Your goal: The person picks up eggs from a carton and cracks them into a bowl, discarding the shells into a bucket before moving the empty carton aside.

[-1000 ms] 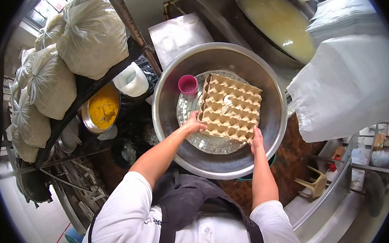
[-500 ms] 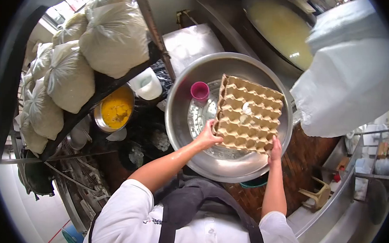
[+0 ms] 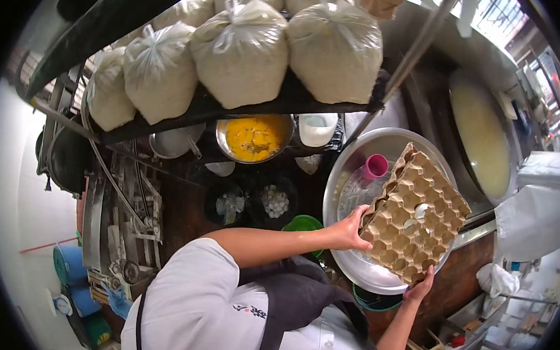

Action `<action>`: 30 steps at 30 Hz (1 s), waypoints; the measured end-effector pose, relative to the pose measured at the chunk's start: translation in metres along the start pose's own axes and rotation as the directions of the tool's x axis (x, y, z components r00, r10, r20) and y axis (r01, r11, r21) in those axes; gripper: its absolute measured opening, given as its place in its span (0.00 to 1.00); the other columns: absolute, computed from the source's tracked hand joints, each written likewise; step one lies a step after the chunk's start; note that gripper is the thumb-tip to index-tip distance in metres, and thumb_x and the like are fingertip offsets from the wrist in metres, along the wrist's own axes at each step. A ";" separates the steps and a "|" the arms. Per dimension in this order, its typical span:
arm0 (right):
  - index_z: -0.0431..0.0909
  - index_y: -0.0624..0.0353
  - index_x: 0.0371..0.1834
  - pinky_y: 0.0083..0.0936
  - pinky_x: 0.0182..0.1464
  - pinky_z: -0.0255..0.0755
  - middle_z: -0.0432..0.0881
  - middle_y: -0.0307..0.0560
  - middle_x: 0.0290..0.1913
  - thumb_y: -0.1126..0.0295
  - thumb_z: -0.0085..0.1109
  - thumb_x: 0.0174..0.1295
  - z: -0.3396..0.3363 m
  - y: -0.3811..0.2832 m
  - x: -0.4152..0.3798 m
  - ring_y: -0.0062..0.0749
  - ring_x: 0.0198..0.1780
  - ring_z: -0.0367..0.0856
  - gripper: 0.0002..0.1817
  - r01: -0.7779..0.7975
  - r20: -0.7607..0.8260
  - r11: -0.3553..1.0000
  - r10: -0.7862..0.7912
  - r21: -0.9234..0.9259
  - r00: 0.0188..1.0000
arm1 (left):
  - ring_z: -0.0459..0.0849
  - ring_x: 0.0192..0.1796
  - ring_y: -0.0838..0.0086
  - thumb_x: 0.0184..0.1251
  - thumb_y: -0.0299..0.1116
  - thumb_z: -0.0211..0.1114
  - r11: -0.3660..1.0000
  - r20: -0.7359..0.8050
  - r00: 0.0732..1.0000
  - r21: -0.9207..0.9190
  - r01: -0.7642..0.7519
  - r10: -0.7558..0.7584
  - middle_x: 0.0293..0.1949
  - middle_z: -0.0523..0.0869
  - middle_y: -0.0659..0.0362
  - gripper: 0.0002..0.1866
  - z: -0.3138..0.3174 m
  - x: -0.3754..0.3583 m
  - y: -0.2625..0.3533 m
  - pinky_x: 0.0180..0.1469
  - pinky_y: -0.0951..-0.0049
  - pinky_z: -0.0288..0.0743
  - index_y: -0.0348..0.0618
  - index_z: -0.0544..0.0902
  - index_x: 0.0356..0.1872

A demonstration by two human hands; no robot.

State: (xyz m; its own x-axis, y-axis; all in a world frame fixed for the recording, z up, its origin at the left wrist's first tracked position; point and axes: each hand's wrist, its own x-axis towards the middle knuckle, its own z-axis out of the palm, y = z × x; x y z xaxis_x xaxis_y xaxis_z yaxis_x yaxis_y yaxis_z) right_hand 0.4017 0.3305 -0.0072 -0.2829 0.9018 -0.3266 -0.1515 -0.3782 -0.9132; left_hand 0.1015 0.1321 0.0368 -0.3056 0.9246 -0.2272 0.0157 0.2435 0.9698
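My left hand (image 3: 351,231) is closed on the left edge of a cardboard egg tray (image 3: 395,236), which looks like more than one tray stacked. At its near right corner, my right hand (image 3: 419,287) grips the same egg tray. White eggshell pieces (image 3: 421,211) lie in the cups near its middle; most other cups look empty. The tray is held over a large steel basin (image 3: 334,255) and hides much of its inside. A pink cup (image 3: 375,167) sits in the basin, left of the tray.
Tied plastic bags (image 3: 239,54) of pale contents fill a shelf at upper left. Beneath are a bowl of yellow egg (image 3: 255,138), a white container (image 3: 316,131) and dark bins with pale shells (image 3: 274,202). A wide pan of yellowish liquid (image 3: 484,136) stands at right.
My view has turned to the left, so the basin and tray appear farther right. Both hands keep hold of the egg tray, which appears more rotated in the view.
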 end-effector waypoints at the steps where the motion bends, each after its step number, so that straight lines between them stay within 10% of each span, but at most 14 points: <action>1: 0.73 0.60 0.64 0.34 0.61 0.72 0.79 0.45 0.59 0.54 0.55 0.70 0.007 -0.002 -0.010 0.37 0.59 0.78 0.26 0.007 0.010 1.000 -0.007 0.011 1.000 | 0.61 0.75 0.50 0.50 0.43 0.79 1.000 -0.008 1.000 0.001 -0.004 0.004 0.71 0.60 0.34 0.59 -0.007 -0.014 0.008 0.76 0.63 0.56 0.31 0.46 0.74; 12: 0.69 0.61 0.68 0.36 0.65 0.67 0.75 0.48 0.63 0.55 0.53 0.69 0.132 -0.006 -0.135 0.40 0.63 0.74 0.29 0.106 0.347 0.982 -0.045 -0.158 0.937 | 0.73 0.67 0.56 0.54 0.40 0.77 0.996 -0.380 0.925 -0.079 -0.041 0.008 0.64 0.72 0.41 0.52 -0.072 -0.222 0.018 0.68 0.63 0.66 0.36 0.51 0.73; 21: 0.67 0.65 0.70 0.36 0.65 0.67 0.71 0.53 0.67 0.56 0.51 0.72 0.069 -0.155 -0.193 0.40 0.65 0.72 0.29 0.429 0.651 0.774 -0.027 -0.467 0.758 | 0.70 0.68 0.57 0.55 0.35 0.76 0.953 -0.753 0.657 -0.231 -0.197 -0.047 0.65 0.68 0.40 0.51 0.111 -0.383 0.116 0.70 0.65 0.62 0.32 0.50 0.73; 22: 0.68 0.64 0.69 0.36 0.64 0.68 0.73 0.52 0.65 0.56 0.50 0.73 0.092 -0.193 -0.240 0.39 0.63 0.73 0.28 0.269 0.700 0.866 0.123 -0.422 0.703 | 0.69 0.69 0.57 0.55 0.35 0.75 0.951 -0.792 0.607 -0.230 -0.204 -0.062 0.65 0.67 0.40 0.51 0.137 -0.409 0.130 0.71 0.65 0.62 0.32 0.49 0.73; 30: 0.72 0.62 0.65 0.30 0.61 0.68 0.79 0.47 0.57 0.59 0.49 0.75 0.123 -0.292 -0.437 0.32 0.56 0.76 0.23 0.513 0.865 0.720 0.253 -0.468 0.434 | 0.70 0.68 0.61 0.57 0.35 0.75 0.852 -0.891 0.342 -0.410 -0.326 -0.298 0.65 0.70 0.45 0.49 0.259 -0.610 0.223 0.69 0.64 0.65 0.34 0.52 0.74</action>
State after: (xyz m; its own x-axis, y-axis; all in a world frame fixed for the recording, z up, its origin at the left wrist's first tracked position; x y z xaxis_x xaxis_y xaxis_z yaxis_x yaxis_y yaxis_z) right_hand 0.4526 0.0212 0.4319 -0.9801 0.1146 -0.1622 0.1891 0.2880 -0.9388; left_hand 0.5377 -0.3016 0.3686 -0.9577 -0.0169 -0.2874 -0.2773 -0.2145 0.9365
